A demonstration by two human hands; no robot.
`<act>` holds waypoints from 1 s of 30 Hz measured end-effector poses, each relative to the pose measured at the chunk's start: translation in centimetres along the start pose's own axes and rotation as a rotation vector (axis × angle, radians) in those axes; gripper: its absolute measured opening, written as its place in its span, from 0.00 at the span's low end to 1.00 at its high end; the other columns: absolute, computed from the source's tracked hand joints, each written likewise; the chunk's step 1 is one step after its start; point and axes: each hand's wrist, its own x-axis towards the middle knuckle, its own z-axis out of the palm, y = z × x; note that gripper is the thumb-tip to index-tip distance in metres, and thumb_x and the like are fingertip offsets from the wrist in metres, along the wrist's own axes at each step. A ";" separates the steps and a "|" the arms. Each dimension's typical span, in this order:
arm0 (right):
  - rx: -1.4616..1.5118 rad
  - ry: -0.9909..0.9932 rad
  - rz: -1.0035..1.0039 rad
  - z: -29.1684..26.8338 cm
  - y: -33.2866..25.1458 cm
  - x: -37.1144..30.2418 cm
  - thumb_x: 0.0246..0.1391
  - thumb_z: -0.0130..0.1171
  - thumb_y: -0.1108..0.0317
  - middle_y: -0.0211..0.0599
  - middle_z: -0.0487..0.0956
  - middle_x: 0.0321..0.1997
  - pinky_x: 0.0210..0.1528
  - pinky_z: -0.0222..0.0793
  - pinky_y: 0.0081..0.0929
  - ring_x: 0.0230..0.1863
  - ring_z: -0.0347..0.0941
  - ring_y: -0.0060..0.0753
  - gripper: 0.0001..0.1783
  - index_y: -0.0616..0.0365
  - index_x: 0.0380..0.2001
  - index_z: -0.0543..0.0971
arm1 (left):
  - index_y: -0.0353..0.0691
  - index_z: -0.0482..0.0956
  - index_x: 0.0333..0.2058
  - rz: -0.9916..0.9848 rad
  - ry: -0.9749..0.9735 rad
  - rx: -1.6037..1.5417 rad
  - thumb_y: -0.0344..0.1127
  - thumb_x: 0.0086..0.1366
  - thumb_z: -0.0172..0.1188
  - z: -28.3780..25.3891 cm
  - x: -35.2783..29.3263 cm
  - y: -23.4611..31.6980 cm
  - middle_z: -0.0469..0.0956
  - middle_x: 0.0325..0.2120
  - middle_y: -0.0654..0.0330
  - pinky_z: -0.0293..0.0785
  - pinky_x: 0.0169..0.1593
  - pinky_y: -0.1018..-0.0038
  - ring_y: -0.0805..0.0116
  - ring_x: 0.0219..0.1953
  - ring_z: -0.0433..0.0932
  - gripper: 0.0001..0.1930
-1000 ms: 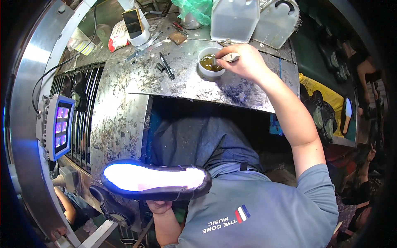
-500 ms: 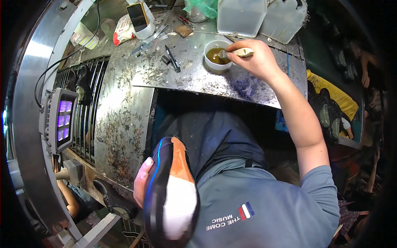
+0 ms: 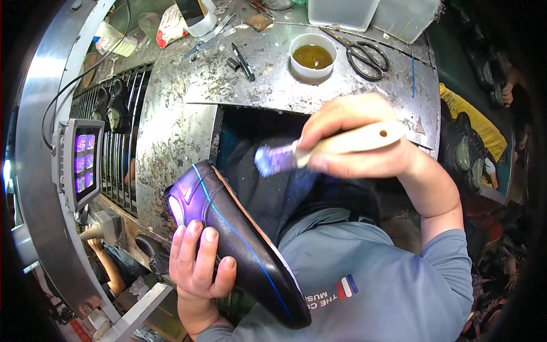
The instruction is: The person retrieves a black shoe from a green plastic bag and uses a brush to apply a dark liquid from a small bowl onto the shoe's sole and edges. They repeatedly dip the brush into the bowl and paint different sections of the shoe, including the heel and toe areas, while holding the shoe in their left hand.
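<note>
My left hand (image 3: pixel 198 259) is wrapped round a black leather shoe upper (image 3: pixel 233 228), its fingers across the side near the heel opening. A blue line runs along the shoe's side, and its underside faces away to the right, showing only as a thin pale edge. In my right hand (image 3: pixel 359 137) is a flat brush with a pale wooden handle (image 3: pixel 353 142). Its bristles (image 3: pixel 272 159) point left toward the shoe's heel end, apart from it. Beyond, a white bowl (image 3: pixel 313 73) of yellow-brown liquid stands on the metal bench.
Black scissors (image 3: pixel 367 60) lie right of the bowl, and a black marker (image 3: pixel 244 62) lies left of it. A lit purple lamp (image 3: pixel 85 162) stands at the left beside a metal rack (image 3: pixel 132 102). Shoes (image 3: pixel 460 151) sit on the right. Other people's arms show at both edges.
My right hand has drawn the brush out of the bowl and toward the shoe. My left hand has turned the shoe, so its side now shows instead of its sole. The scissors are now uncovered.
</note>
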 end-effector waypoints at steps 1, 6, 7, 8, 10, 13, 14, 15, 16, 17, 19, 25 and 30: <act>0.062 0.020 -0.022 1.0 -0.1 0.1 0.52 0.73 0.67 0.38 0.87 0.34 0.39 0.79 0.28 0.35 0.85 0.34 0.11 0.60 0.38 0.87 | 0.49 0.65 0.60 -0.004 -0.023 -0.004 0.36 0.73 0.53 -0.2 -0.1 0.1 0.75 0.55 0.48 0.79 0.54 0.45 0.42 0.52 0.80 0.18; 0.103 0.113 -0.132 4.3 -0.6 1.2 0.50 0.73 0.68 0.39 0.85 0.31 0.34 0.79 0.30 0.30 0.83 0.40 0.10 0.59 0.35 0.85 | 0.49 0.68 0.58 -0.043 -0.085 -0.051 0.39 0.71 0.54 -1.0 0.8 0.6 0.76 0.55 0.50 0.77 0.57 0.44 0.43 0.54 0.78 0.19; 0.093 0.126 -0.145 4.7 -0.6 1.5 0.50 0.73 0.68 0.38 0.85 0.30 0.33 0.79 0.30 0.30 0.83 0.40 0.09 0.58 0.34 0.85 | 0.48 0.69 0.58 -0.041 -0.092 -0.050 0.40 0.70 0.55 -1.2 0.9 0.7 0.76 0.55 0.50 0.77 0.57 0.45 0.43 0.55 0.78 0.18; 0.085 0.129 -0.157 4.9 -0.7 1.8 0.50 0.73 0.67 0.38 0.85 0.30 0.33 0.79 0.31 0.30 0.83 0.40 0.09 0.57 0.33 0.85 | 0.47 0.70 0.57 -0.039 -0.100 -0.050 0.40 0.70 0.55 -1.4 1.1 0.7 0.76 0.55 0.50 0.77 0.57 0.45 0.43 0.55 0.78 0.18; 0.062 0.130 -0.160 5.3 -0.7 2.1 0.49 0.73 0.67 0.36 0.84 0.29 0.32 0.79 0.31 0.29 0.83 0.40 0.08 0.55 0.32 0.85 | 0.45 0.73 0.55 -0.031 -0.112 -0.059 0.40 0.69 0.56 -1.4 1.3 0.7 0.76 0.55 0.50 0.77 0.58 0.46 0.44 0.55 0.78 0.18; 0.049 0.115 -0.138 5.7 -0.6 2.4 0.49 0.72 0.66 0.35 0.84 0.28 0.31 0.78 0.31 0.29 0.82 0.40 0.08 0.54 0.31 0.84 | 0.41 0.75 0.54 -0.046 -0.122 -0.070 0.40 0.67 0.58 -1.4 1.3 0.6 0.77 0.54 0.50 0.76 0.58 0.47 0.44 0.55 0.78 0.18; 0.051 0.107 -0.130 5.8 -0.6 2.6 0.50 0.72 0.65 0.36 0.84 0.27 0.31 0.78 0.31 0.29 0.82 0.40 0.08 0.54 0.31 0.84 | 0.40 0.76 0.54 -0.056 -0.123 -0.073 0.40 0.67 0.59 -1.4 1.2 0.6 0.78 0.54 0.50 0.76 0.58 0.47 0.44 0.55 0.78 0.19; 0.054 0.099 -0.123 5.9 -0.5 2.8 0.50 0.72 0.65 0.36 0.84 0.27 0.31 0.78 0.31 0.29 0.82 0.40 0.07 0.54 0.31 0.84 | 0.39 0.76 0.54 -0.098 -0.127 -0.088 0.39 0.67 0.59 -1.4 1.0 0.8 0.78 0.53 0.49 0.76 0.58 0.47 0.43 0.55 0.79 0.19; 0.070 0.092 -0.112 6.0 -0.4 2.9 0.50 0.72 0.65 0.36 0.84 0.27 0.32 0.78 0.31 0.29 0.82 0.40 0.07 0.54 0.31 0.84 | 0.39 0.76 0.54 -0.140 -0.131 -0.103 0.39 0.67 0.59 -1.3 0.8 0.9 0.79 0.53 0.49 0.76 0.58 0.47 0.43 0.54 0.79 0.19; 0.086 0.085 -0.101 6.0 -0.3 3.0 0.50 0.72 0.65 0.36 0.84 0.27 0.32 0.78 0.31 0.29 0.82 0.40 0.08 0.54 0.31 0.85 | 0.38 0.76 0.54 -0.183 -0.135 -0.118 0.38 0.67 0.59 -1.1 0.4 1.0 0.79 0.52 0.49 0.77 0.57 0.47 0.43 0.54 0.79 0.19; 0.136 0.058 -0.076 6.0 -0.3 3.2 0.51 0.72 0.65 0.36 0.85 0.28 0.33 0.79 0.30 0.29 0.83 0.40 0.08 0.55 0.31 0.85 | 0.40 0.76 0.54 -0.177 -0.110 -0.114 0.36 0.67 0.59 -0.7 -0.5 1.0 0.79 0.52 0.47 0.78 0.56 0.46 0.42 0.53 0.80 0.18; 0.253 -0.055 0.007 7.0 0.0 3.8 0.51 0.73 0.66 0.38 0.86 0.31 0.38 0.80 0.30 0.33 0.84 0.39 0.09 0.56 0.34 0.86 | 0.47 0.68 0.56 -0.138 -0.022 -0.025 0.32 0.72 0.55 0.3 -2.6 1.4 0.79 0.52 0.48 0.82 0.52 0.50 0.43 0.52 0.81 0.15; 0.302 -0.109 0.005 8.3 0.3 4.3 0.51 0.73 0.65 0.38 0.86 0.31 0.38 0.80 0.30 0.33 0.84 0.40 0.09 0.56 0.35 0.86 | 0.49 0.67 0.57 -0.161 -0.037 0.013 0.34 0.73 0.56 0.1 -3.6 1.9 0.79 0.51 0.49 0.82 0.53 0.51 0.45 0.52 0.81 0.16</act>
